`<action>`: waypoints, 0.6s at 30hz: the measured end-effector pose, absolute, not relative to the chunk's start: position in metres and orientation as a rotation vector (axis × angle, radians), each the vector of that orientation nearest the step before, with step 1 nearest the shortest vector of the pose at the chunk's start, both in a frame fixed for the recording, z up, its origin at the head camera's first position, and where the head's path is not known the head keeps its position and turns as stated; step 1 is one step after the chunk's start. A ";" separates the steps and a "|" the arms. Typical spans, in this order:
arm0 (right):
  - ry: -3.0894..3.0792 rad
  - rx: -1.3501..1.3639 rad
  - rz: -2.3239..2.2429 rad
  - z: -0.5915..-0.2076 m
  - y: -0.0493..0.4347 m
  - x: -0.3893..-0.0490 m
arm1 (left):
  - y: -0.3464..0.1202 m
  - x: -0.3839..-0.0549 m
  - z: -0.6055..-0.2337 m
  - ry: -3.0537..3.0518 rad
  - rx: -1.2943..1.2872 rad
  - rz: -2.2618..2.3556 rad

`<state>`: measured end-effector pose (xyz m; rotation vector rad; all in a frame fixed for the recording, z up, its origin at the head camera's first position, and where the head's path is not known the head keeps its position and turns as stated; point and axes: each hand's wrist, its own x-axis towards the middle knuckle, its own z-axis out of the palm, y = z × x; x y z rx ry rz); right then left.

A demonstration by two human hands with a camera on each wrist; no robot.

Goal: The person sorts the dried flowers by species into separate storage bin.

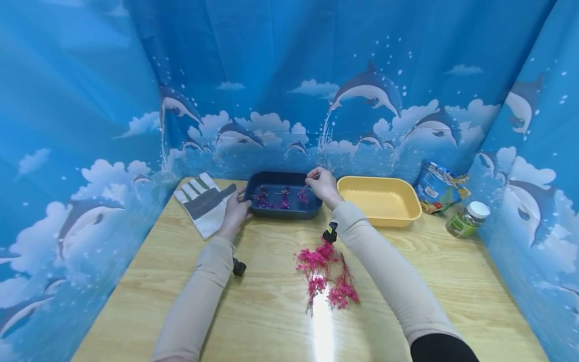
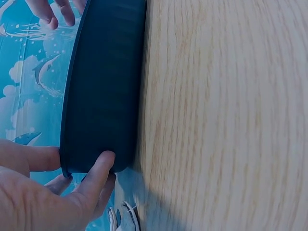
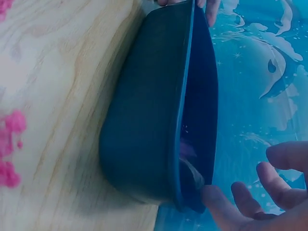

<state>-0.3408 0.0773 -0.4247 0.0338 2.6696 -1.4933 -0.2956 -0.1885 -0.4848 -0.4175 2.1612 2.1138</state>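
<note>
A dark blue tray [image 1: 289, 213] stands at the back of the table, with several small purple-pink flower sprigs [image 1: 285, 201] lying in it. My left hand [image 1: 235, 213] grips its left end, and the left wrist view shows fingers [image 2: 103, 161] against the end wall and rim. Over the tray's right end is my right hand [image 1: 323, 186], close above a sprig [image 1: 302, 195]. In the right wrist view its fingers are spread apart at the rim, and a pale stem [image 3: 194, 172] lies inside the tray near one fingertip.
Left of the tray lies a white and grey work glove [image 1: 205, 203]. To the right are a yellow tray [image 1: 380, 221], a blue snack bag [image 1: 439, 186] and a jar with a white lid [image 1: 468, 219]. Bright pink dried flowers [image 1: 325, 271] lie in front. A dolphin-print curtain [image 1: 271, 75] surrounds the table.
</note>
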 end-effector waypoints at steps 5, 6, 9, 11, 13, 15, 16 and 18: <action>2.687 0.001 -1.494 -0.418 0.083 -0.337 | -0.186 -0.296 -0.484 2.182 -0.409 2.117; 2.680 -0.001 -1.503 -0.417 0.084 -0.336 | -0.186 -0.296 -0.484 2.186 -0.408 2.114; 2.673 -0.008 -1.513 -0.414 0.088 -0.333 | -0.185 -0.295 -0.483 2.197 -0.403 2.098; 2.671 -0.026 -1.542 -0.413 0.091 -0.331 | -0.185 -0.295 -0.484 2.207 -0.401 2.088; 2.667 -0.050 -1.586 -0.411 0.096 -0.329 | -0.186 -0.295 -0.484 2.224 -0.395 2.071; 2.663 -0.072 -1.639 -0.409 0.102 -0.327 | -0.187 -0.295 -0.485 2.248 -0.389 2.050; 2.661 -0.077 -1.667 -0.407 0.106 -0.326 | -0.188 -0.295 -0.485 2.255 -0.385 2.043; 2.655 -0.075 -1.717 -0.403 0.114 -0.323 | -0.189 -0.296 -0.485 2.303 -0.381 2.004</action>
